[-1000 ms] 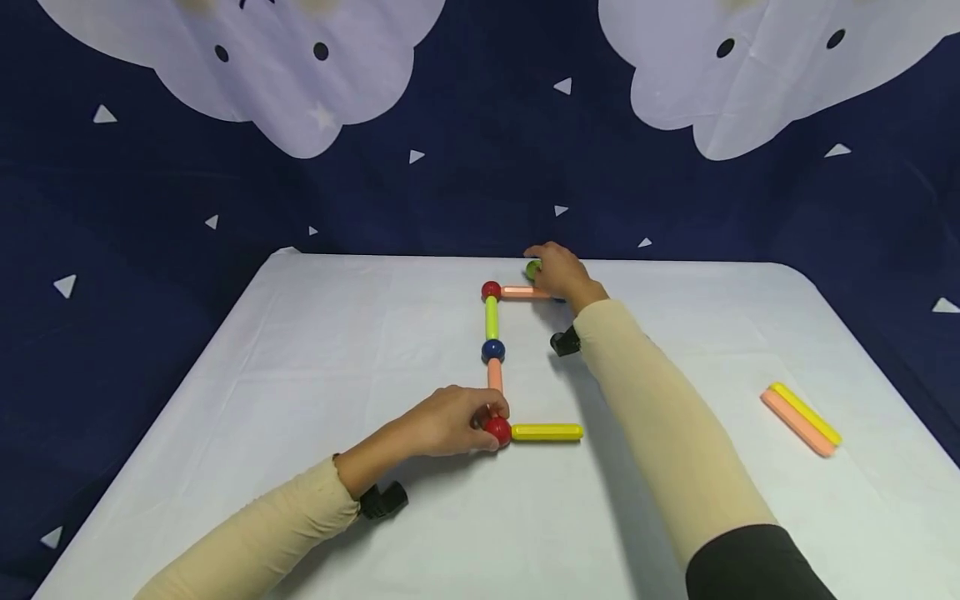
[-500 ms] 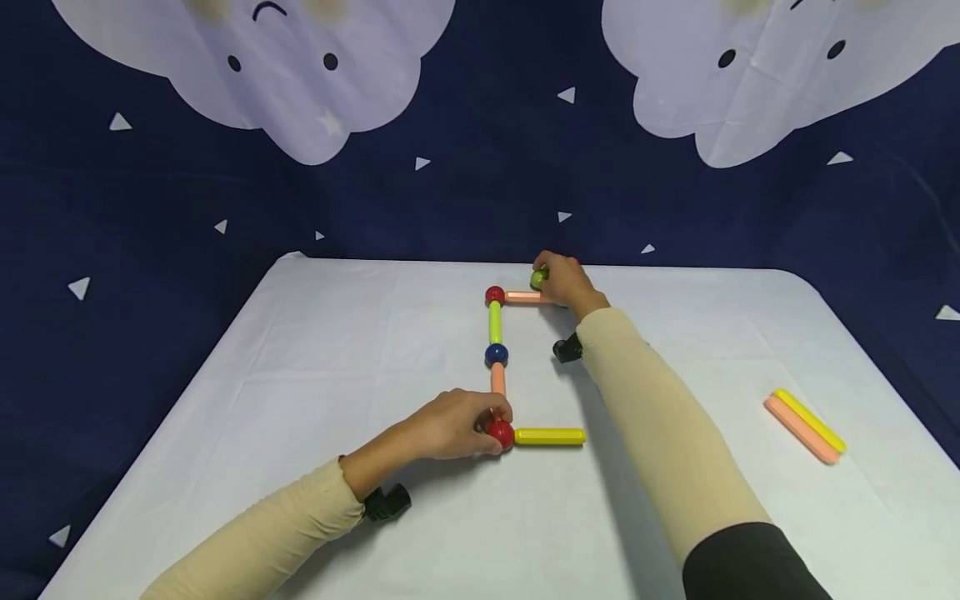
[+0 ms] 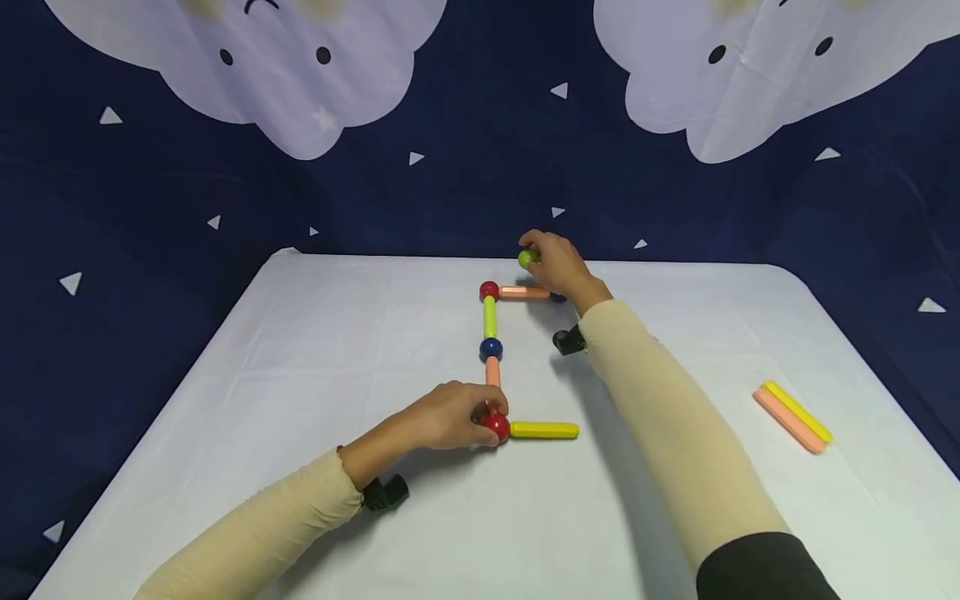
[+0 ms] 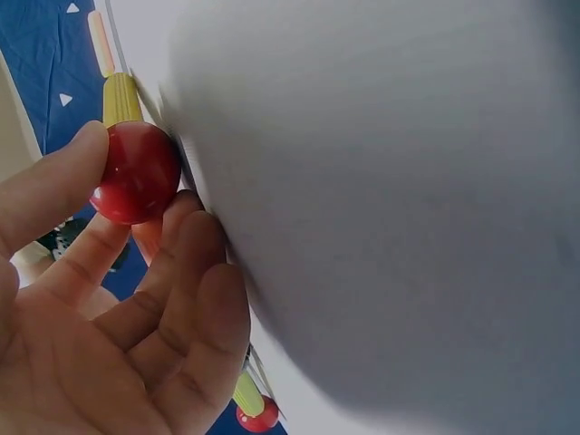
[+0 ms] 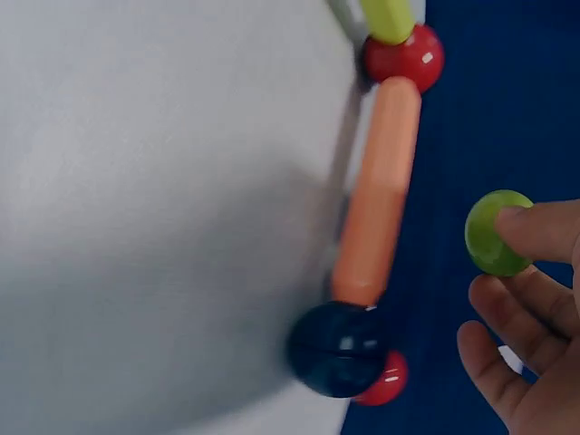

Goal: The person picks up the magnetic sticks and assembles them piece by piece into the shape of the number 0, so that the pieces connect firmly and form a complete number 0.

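Note:
My left hand (image 3: 450, 417) pinches the red ball (image 3: 497, 427) at the near corner of a chain of rods and balls. A yellow rod (image 3: 545, 430) points right from that ball. Leading away from it are a salmon rod (image 3: 492, 372), a blue ball (image 3: 491, 349), a lime rod (image 3: 490, 317) and a far red ball (image 3: 489, 291). Another salmon rod (image 5: 381, 195) runs right to a dark blue ball (image 5: 335, 349). Beyond that end, my right hand (image 3: 558, 262) pinches a green ball (image 5: 488, 237), apart from the chain.
A yellow rod (image 3: 798, 410) and a salmon rod (image 3: 789, 422) lie side by side on the white table (image 3: 645, 500) at right. Another red ball (image 5: 387, 379) shows partly behind the dark blue ball. A dark blue cloth (image 3: 487, 192) hangs behind the table.
My right hand has shifted up and away from the far salmon rod with the green ball, uncovering part of the dark blue ball. The left hand stays on its red ball.

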### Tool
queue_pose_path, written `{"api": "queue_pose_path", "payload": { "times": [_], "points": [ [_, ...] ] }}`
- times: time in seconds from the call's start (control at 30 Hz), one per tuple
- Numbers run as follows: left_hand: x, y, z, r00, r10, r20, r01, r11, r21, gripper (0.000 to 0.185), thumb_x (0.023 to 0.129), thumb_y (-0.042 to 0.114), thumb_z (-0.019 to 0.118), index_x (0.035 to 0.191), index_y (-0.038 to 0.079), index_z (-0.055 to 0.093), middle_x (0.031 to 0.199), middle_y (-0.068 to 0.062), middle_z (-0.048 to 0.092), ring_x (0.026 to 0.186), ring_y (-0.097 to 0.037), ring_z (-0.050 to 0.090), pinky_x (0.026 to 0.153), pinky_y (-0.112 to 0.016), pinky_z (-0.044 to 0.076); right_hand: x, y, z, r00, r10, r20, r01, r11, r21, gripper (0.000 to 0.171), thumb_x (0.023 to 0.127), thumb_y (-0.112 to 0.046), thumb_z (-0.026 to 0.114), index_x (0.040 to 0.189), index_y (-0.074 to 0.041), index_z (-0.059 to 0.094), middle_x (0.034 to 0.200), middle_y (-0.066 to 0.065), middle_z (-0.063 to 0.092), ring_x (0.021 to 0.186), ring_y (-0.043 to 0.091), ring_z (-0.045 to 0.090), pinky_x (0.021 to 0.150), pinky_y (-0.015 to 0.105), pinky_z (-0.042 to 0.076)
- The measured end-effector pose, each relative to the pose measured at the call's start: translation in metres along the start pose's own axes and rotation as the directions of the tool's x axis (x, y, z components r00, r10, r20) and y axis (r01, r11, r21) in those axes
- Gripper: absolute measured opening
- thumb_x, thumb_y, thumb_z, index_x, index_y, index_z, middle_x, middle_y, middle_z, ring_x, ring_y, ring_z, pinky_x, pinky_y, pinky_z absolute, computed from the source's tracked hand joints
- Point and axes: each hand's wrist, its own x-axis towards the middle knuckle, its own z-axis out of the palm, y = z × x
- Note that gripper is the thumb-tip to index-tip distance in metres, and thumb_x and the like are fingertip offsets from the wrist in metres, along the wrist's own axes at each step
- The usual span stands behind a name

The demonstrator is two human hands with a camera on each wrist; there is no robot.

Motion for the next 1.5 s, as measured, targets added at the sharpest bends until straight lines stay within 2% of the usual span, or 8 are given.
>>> {"api": "queue_pose_path", "payload": {
  "times": [0.13,0.3,0.43,0.53,0.83,1.03,1.27,1.5],
  "points": [
    [0.0,-0.001,-0.001,1.0,-0.014,0.0,0.014,1.0,-0.01,0.026,0.085,0.018,0.079,0.106,0.022,0.065,0.09,0.002,0.07,0.081,-0.015,0.058,0.071,-0.029,0.043,-0.012,-0.011,-0.008,0.994,-0.101,0.03,0.102,0.993,-0.051,0.047,0.095,-0.011,0.062,0.141,-0.013,0.053,0.126,0.016,0.057,0.112,0.03,0.056,0.101,0.046,0.047],
    [-0.002,-0.003,0.001,1.0,-0.016,-0.017,0.016,1.0,-0.014,0.027,0.085,0.018,0.079,0.107,0.021,0.065,0.091,0.001,0.069,0.081,-0.015,0.057,0.07,-0.03,0.044,-0.039,-0.018,-0.021,0.969,-0.237,0.071,0.244,0.963,-0.116,0.041,0.095,-0.011,0.064,0.135,-0.015,0.061,0.118,0.014,0.057,0.108,0.028,0.059,0.092,0.042,0.051],
    [-0.004,-0.004,0.002,0.999,-0.006,-0.039,0.006,1.0,-0.006,0.027,0.084,0.017,0.079,0.107,0.019,0.065,0.09,0.002,0.067,0.083,-0.015,0.056,0.072,-0.03,0.044,-0.063,-0.012,-0.03,0.945,-0.313,0.093,0.322,0.939,-0.118,0.034,0.094,-0.01,0.065,0.128,-0.013,0.067,0.114,0.014,0.058,0.103,0.028,0.06,0.086,0.041,0.053],
    [-0.005,-0.005,0.003,0.999,-0.004,-0.046,0.004,1.0,-0.003,0.027,0.084,0.017,0.079,0.107,0.019,0.065,0.089,0.002,0.066,0.082,-0.015,0.056,0.072,-0.03,0.044,-0.083,-0.002,-0.034,0.935,-0.332,0.123,0.344,0.933,-0.102,0.033,0.093,-0.008,0.066,0.126,-0.011,0.067,0.113,0.015,0.058,0.102,0.028,0.061,0.087,0.04,0.055],
    [-0.004,-0.001,0.006,0.999,0.004,-0.035,-0.005,1.0,-0.009,0.028,0.084,0.016,0.078,0.109,0.02,0.065,0.09,0.0,0.068,0.081,-0.016,0.056,0.069,-0.029,0.044,-0.164,0.046,-0.035,0.931,-0.34,0.132,0.34,0.94,0.018,0.034,0.086,0.006,0.068,0.118,-0.004,0.067,0.114,0.014,0.063,0.097,0.023,0.063,0.083,0.035,0.058],
    [-0.004,0.002,0.005,1.0,-0.013,-0.027,0.013,1.0,-0.003,0.028,0.085,0.016,0.078,0.109,0.021,0.065,0.089,0.0,0.068,0.08,-0.016,0.056,0.068,-0.028,0.044,-0.217,0.074,-0.031,0.946,-0.292,0.142,0.289,0.957,0.04,0.041,0.082,0.01,0.069,0.118,-0.008,0.065,0.12,0.008,0.065,0.095,0.015,0.063,0.08,0.028,0.057],
    [-0.005,0.001,0.002,0.999,-0.036,-0.024,0.035,0.999,-0.015,0.027,0.084,0.015,0.078,0.108,0.02,0.065,0.088,0.0,0.068,0.08,-0.017,0.056,0.068,-0.029,0.044,-0.234,0.081,-0.027,0.968,-0.188,0.163,0.187,0.982,0.021,0.039,0.083,-0.005,0.076,0.119,-0.012,0.064,0.108,0.001,0.068,0.086,0.005,0.058,0.073,0.024,0.052],
    [-0.002,0.0,0.002,1.0,-0.015,-0.024,0.015,1.0,-0.015,0.027,0.085,0.015,0.078,0.107,0.02,0.064,0.088,0.0,0.068,0.078,-0.016,0.056,0.067,-0.028,0.043,-0.235,0.076,-0.023,0.972,-0.167,0.167,0.165,0.986,0.027,0.039,0.082,-0.01,0.078,0.118,-0.01,0.063,0.1,-0.002,0.066,0.08,0.002,0.053,0.069,0.022,0.048]
  ]
}}
